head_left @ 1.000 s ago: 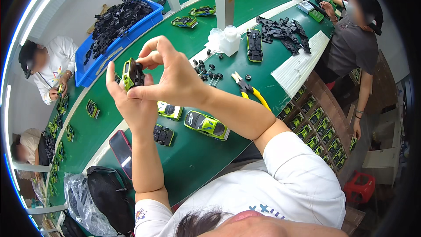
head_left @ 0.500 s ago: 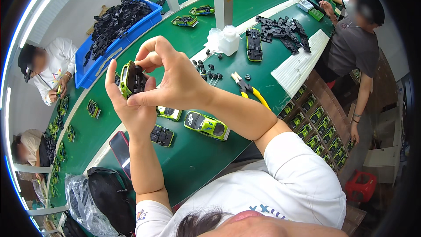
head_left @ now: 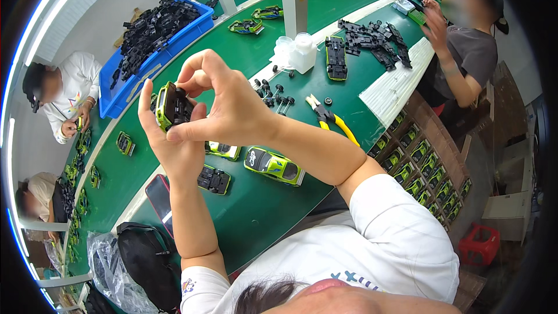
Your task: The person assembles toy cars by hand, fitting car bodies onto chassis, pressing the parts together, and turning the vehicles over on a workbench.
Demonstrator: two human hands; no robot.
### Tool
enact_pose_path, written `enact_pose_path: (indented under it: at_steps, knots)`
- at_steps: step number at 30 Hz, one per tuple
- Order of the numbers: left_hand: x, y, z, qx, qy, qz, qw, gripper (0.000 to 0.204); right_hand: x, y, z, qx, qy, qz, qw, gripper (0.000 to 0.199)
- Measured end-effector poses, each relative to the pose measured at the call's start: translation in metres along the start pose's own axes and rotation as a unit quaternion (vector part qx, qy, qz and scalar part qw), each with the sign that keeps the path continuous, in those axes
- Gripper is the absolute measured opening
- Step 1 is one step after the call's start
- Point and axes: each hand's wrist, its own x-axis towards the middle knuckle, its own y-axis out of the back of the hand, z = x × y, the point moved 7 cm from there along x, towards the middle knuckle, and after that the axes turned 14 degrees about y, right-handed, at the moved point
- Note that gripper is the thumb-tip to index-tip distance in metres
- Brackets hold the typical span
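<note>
Raised over the green table, a lime-green and black toy car [head_left: 165,105] is gripped on its side, its dark underside turned toward my right. My left hand [head_left: 177,148] holds the body from below and along its far side. The fingers of my right hand [head_left: 229,102] pinch at the black underside near a wheel; the exact contact is partly hidden. Below my wrists on the table are a finished-looking green toy car [head_left: 274,166], another green car [head_left: 223,150] partly covered, and an upturned one [head_left: 214,179] with its black base showing.
Yellow-handled pliers [head_left: 332,118], wheel axles [head_left: 278,94], a clear plastic container [head_left: 302,52] and black chassis parts [head_left: 375,40] lie beyond my right arm. A blue bin [head_left: 113,96] holds black parts. A phone [head_left: 158,200] and black bag [head_left: 145,261] sit left. Co-workers sit around.
The toy car and my hands have barely shifted, with the car tilted slightly. At right, a co-worker has raised the lowered arm up to the table.
</note>
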Motion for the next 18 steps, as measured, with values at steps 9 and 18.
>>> enact_pose_path:
  at_steps: [9,18]
  knots:
    - [-0.003,-0.005,-0.001,-0.009,-0.011,-0.01,1.0,0.064,-0.001,0.002,-0.001,-0.014,-0.03,-0.012,0.999,0.065]
    - [-0.002,-0.003,-0.006,0.011,-0.012,0.025,1.0,0.062,-0.004,-0.002,-0.004,-0.078,-0.004,0.002,0.997,0.065]
